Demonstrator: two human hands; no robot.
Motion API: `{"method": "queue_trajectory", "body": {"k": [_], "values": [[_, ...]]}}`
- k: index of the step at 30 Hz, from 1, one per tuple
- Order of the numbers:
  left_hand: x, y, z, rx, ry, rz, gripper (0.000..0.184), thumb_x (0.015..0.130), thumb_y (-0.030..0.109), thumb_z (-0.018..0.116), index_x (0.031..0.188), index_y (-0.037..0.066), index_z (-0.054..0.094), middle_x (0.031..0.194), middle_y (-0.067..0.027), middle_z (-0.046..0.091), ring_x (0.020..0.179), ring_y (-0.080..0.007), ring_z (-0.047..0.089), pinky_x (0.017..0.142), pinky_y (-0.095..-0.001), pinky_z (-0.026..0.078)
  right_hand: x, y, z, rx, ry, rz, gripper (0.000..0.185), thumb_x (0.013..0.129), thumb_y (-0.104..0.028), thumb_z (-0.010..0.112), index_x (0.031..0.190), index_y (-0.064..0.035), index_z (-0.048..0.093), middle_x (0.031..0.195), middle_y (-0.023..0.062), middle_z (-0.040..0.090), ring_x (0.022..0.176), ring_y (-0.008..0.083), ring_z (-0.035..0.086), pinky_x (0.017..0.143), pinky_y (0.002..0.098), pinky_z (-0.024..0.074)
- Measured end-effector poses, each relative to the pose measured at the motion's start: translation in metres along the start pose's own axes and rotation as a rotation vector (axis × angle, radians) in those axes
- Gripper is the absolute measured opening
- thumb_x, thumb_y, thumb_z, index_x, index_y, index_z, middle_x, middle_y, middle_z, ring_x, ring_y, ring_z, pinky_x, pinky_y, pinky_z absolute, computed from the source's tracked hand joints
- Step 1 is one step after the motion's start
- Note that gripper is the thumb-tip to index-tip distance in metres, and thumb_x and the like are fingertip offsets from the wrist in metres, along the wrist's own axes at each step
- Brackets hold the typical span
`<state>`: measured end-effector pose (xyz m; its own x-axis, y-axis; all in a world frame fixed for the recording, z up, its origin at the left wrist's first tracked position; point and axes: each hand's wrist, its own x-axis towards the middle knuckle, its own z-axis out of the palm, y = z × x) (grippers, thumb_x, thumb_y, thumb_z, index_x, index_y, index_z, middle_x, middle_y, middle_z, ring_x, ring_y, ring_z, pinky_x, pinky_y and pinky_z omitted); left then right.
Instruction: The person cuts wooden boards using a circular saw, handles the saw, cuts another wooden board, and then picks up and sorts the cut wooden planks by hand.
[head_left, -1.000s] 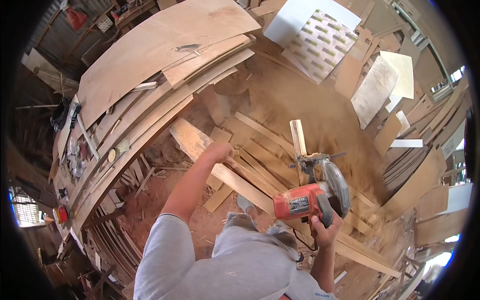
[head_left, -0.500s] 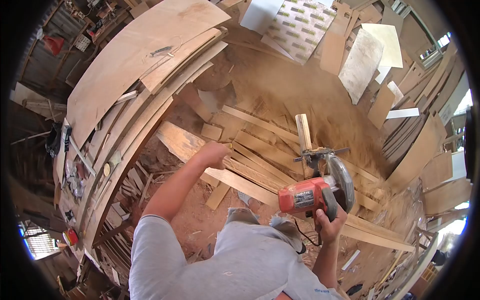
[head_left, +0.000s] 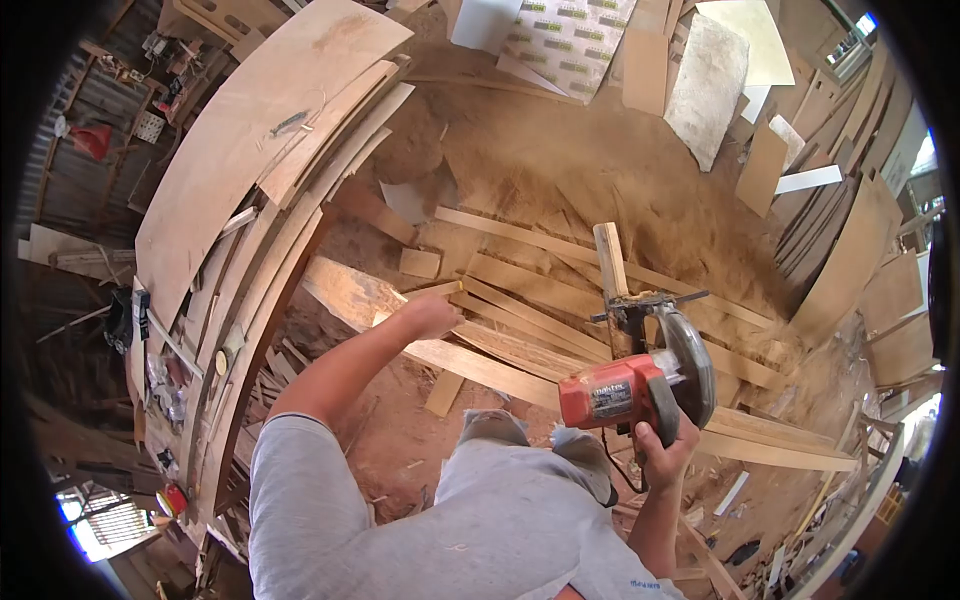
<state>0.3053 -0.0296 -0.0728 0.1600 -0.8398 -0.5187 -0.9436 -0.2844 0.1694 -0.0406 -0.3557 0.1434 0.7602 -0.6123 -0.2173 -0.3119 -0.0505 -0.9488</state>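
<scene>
A red circular saw [head_left: 612, 392] with a dark guard is gripped by its rear handle in my right hand [head_left: 668, 448]. It is held over the right part of a long wooden plank [head_left: 490, 372], and a short upright piece of wood [head_left: 609, 258] stands just beyond its base. The blade's contact with the wood is hidden. My left hand [head_left: 430, 316] is closed at the plank's far edge, farther left, with the fingertips mostly hidden. A thicker, rough-edged board [head_left: 345, 285] lies alongside, and a small yellow-tipped strip [head_left: 440, 289] shows just beyond the left hand.
Stacked plywood sheets [head_left: 240, 150] fill the left side. Loose wooden strips [head_left: 530, 285] lie beyond the plank on the dusty floor. Panels and offcuts [head_left: 708, 90] lean at the back right. A dark cord [head_left: 622, 468] hangs under the saw.
The camera view has tilted and shifted slightly. My left hand appears a little lower and farther left along the plank. My right hand keeps its hold on the saw, which has hardly moved.
</scene>
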Motion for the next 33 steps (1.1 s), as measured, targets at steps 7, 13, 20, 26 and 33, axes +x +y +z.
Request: {"method": "queue_trajectory", "body": {"k": [7,13,20,26,33], "values": [[-0.024,0.008,-0.009,-0.116,0.316,-0.257,0.037,0.083,0.030,0.084,0.115,0.015,0.073,0.116,-0.0084,0.075,0.117,-0.0299,0.067,0.104,-0.0457,0.050,0.000,-0.008,-0.014,-0.080,-0.056,-0.004,0.033,0.084,-0.020,0.081,0.106,0.0041,0.075,0.081,0.0029,0.070,0.073,0.0106,0.060,0.070,0.0288,0.0507],[-0.082,-0.029,-0.003,-0.294,0.270,-0.964,0.067,0.079,0.055,0.087,0.124,0.007,0.073,0.117,-0.0138,0.076,0.110,-0.0328,0.071,0.103,-0.0460,0.052,0.002,-0.009,-0.011,-0.132,-0.154,-0.030,0.032,0.082,-0.018,0.081,0.106,0.0022,0.076,0.077,0.0031,0.067,0.070,0.0106,0.059,0.068,0.0289,0.0502],[-0.110,-0.047,0.023,-1.059,0.173,-1.058,0.046,0.088,0.038,0.077,0.097,-0.008,0.077,0.085,-0.0170,0.075,0.080,-0.0238,0.068,0.076,-0.0397,0.053,0.006,-0.013,0.003,-0.142,-0.224,-0.016,0.031,0.081,-0.022,0.081,0.099,0.0026,0.073,0.075,0.0014,0.062,0.069,0.0100,0.055,0.065,0.0285,0.0468],[-0.102,-0.061,0.073,-1.137,0.315,-0.915,0.028,0.091,0.020,0.066,0.093,-0.006,0.076,0.080,-0.0079,0.072,0.078,-0.0195,0.064,0.074,-0.0363,0.050,0.006,-0.017,0.018,-0.141,-0.224,-0.044,0.030,0.083,-0.024,0.080,0.093,0.0029,0.071,0.074,-0.0001,0.060,0.067,0.0096,0.053,0.063,0.0283,0.0456],[-0.105,-0.057,0.087,-1.405,0.492,-1.008,0.025,0.096,0.014,0.063,0.112,-0.002,0.074,0.094,-0.0075,0.074,0.084,-0.0198,0.066,0.080,-0.0350,0.052,0.012,-0.027,0.034,-0.222,-0.293,-0.068,0.023,0.082,-0.013,0.080,0.096,0.0029,0.072,0.074,0.0018,0.064,0.067,0.0099,0.056,0.064,0.0285,0.0486]]}}
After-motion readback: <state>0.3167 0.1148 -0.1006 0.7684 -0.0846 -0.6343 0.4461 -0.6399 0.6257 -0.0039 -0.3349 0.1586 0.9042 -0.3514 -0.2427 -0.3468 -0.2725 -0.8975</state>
